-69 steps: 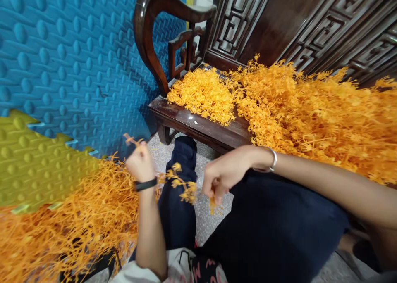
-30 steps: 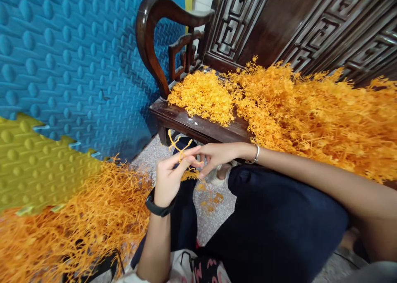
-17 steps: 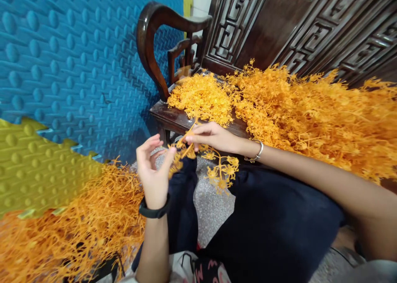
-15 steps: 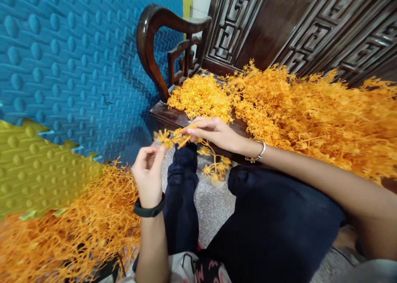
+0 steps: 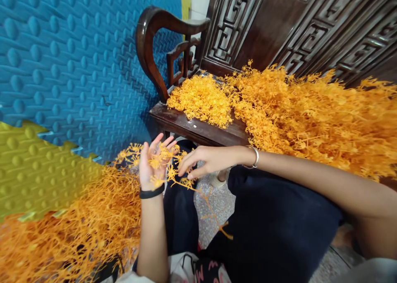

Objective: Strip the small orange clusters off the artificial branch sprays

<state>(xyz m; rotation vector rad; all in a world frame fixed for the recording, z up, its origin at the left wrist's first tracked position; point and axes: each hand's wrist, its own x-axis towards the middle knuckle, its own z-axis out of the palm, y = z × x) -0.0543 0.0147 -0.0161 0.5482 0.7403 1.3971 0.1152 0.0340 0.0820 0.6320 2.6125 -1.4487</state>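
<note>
An orange plastic flower sprig (image 5: 171, 173) lies across the gap between my hands, its thin stem slanting down to the right over my lap. My left hand (image 5: 148, 163), with a black wristband, is open, palm up and fingers spread, and the flower heads lie over and in front of its palm. From the right my right hand (image 5: 206, 159), with a silver bangle, reaches in, fingers bent down and closed loosely at the sprig's branches. Its exact grip is partly hidden. On the bench seat (image 5: 198, 128) beyond sits a small pile of loose orange flower heads (image 5: 203, 99).
A large heap of orange sprigs (image 5: 310, 113) covers the bench to the right. Bare orange stems (image 5: 87, 225) are piled at lower left. The bench has a curved wooden armrest (image 5: 145, 43) and carved back (image 5: 257, 39). Blue foam matting (image 5: 68, 76) stands at left.
My left hand has opened from a pinch and turned palm up. My right hand has moved down, and the sprig has swung round so its stem points down to the right.
</note>
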